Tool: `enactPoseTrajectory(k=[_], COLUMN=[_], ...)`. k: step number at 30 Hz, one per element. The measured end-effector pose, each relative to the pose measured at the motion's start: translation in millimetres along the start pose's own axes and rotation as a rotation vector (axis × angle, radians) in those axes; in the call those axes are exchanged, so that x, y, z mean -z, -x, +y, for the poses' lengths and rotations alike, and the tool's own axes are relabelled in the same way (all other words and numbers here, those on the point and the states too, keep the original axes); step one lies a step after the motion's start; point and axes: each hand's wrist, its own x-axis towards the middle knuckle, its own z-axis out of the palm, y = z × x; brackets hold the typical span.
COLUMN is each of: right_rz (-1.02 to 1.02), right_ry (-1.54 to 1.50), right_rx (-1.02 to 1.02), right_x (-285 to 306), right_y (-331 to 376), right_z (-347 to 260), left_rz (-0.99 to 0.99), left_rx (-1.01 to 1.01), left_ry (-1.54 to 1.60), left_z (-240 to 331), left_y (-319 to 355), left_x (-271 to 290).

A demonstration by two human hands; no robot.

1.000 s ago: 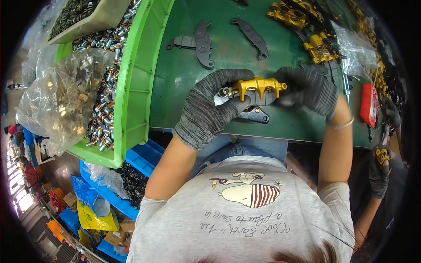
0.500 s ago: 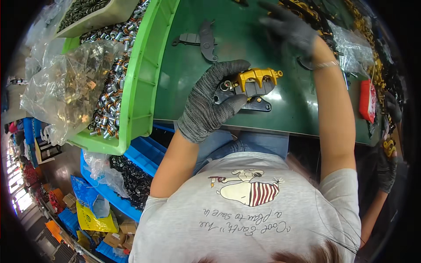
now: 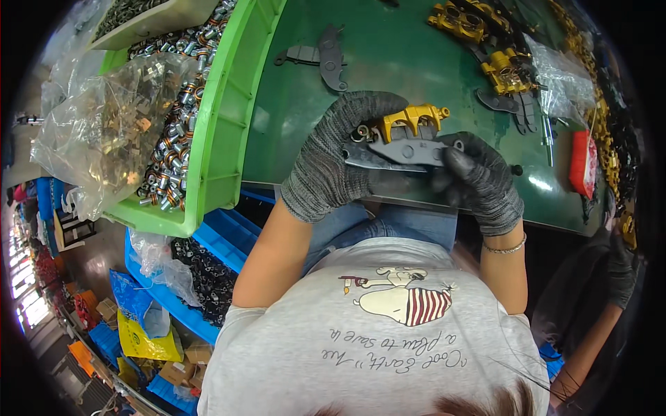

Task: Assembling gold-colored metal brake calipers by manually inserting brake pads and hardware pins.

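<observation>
A gold brake caliper [image 3: 415, 118] with a dark metal bracket [image 3: 378, 159] lies in my left hand [image 3: 336, 156], its gloved fingers wrapped round the left end. Below the gold body a grey brake pad [image 3: 409, 150] shows its flat face. My right hand [image 3: 482, 173], also in a dark knitted glove, grips the pad's right end, its thumb against it. Past that hand's right edge sticks a small dark tip [image 3: 517, 170]; what it belongs to is hidden. Two loose brake pads [image 3: 331, 59] lie crossed on the green table beyond my left hand.
At left stands a green bin [image 3: 229, 132] of metal fittings, with a plastic bag [image 3: 104, 132] over them. More gold calipers [image 3: 506, 69], pads [image 3: 496, 100] and a red box [image 3: 581, 163] lie at right. Another person's gloved hand [image 3: 622, 270] is at far right.
My right hand has come back from the parts at the far right to the caliper and now grips the brake pad. My left hand still holds the caliper, shifted slightly right.
</observation>
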Motion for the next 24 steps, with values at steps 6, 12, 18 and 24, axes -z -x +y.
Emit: enactPoseTrajectory(k=[6,12,18,24], right_rz=[0.024,0.115,0.079,0.087], right_ry=[-0.030,0.079,0.003,0.398], right_rx=[0.077,0.325,0.522,0.748], right_x=[-9,-16,-12,-3], right_y=[-6,-13,-29,-42], right_z=[8,17,31,24], left_rz=[0.038,0.045,0.062,-0.076], left_rx=[0.056,0.047,0.022,0.133], left_ry=[-0.068,-0.127,-0.127,-0.346], left_z=[4,3,1,30], left_y=[3,2,2,-13], left_x=[-2,-1,-1,3])
